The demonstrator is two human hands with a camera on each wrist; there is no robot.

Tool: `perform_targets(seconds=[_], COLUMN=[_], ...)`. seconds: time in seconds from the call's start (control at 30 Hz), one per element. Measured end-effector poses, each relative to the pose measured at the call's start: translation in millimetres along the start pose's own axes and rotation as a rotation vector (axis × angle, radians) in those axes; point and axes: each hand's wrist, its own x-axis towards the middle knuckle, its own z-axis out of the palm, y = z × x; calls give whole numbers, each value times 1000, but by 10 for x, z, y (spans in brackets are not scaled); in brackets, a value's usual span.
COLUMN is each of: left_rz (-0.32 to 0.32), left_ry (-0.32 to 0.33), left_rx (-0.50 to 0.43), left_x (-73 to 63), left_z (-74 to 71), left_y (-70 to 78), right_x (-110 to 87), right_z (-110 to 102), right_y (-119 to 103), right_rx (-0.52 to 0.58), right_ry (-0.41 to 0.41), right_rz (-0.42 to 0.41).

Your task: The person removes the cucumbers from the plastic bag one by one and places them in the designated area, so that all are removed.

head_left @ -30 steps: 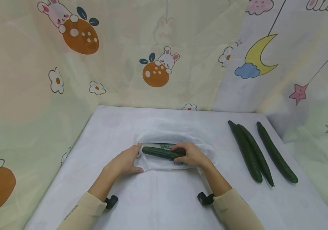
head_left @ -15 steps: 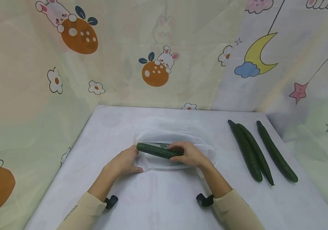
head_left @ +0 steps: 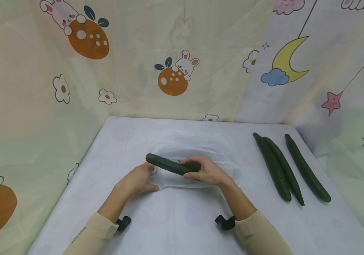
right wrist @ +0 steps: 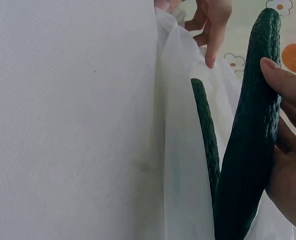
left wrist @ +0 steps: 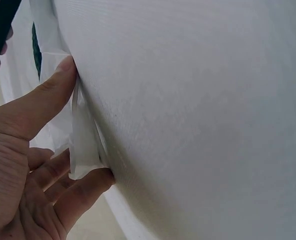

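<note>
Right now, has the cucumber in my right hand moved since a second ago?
Yes: in the head view, the held cucumber has shifted left and slightly up the picture, judged against the rightmost cucumber on the table.

- On the left sleeve [head_left: 100,228], left of the white bag [head_left: 194,143] and nearer the camera: a short row of dark lettering [head_left: 79,234], slanting, too small to make out.
- At the white bag's opening: a few dark marks [head_left: 197,180], mostly covered, impossible to tell whether printed.
- Legible words, numbers or brands: none.
</note>
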Motion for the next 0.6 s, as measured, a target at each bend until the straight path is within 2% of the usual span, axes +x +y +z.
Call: perform_targets(seconds=[0.37, 0.6], left_rz=[-11, -28], left_ry=[0, -21], left_rx=[-55, -42], left_x=[28, 32], left_z=[-2, -11], left_y=[17, 40], right_x=[-13, -21], right_z=[-7, -19], right_y=[-147, -232], right_rx=[91, 176], right_ry=[-2, 22], right_rz=[-63, -94])
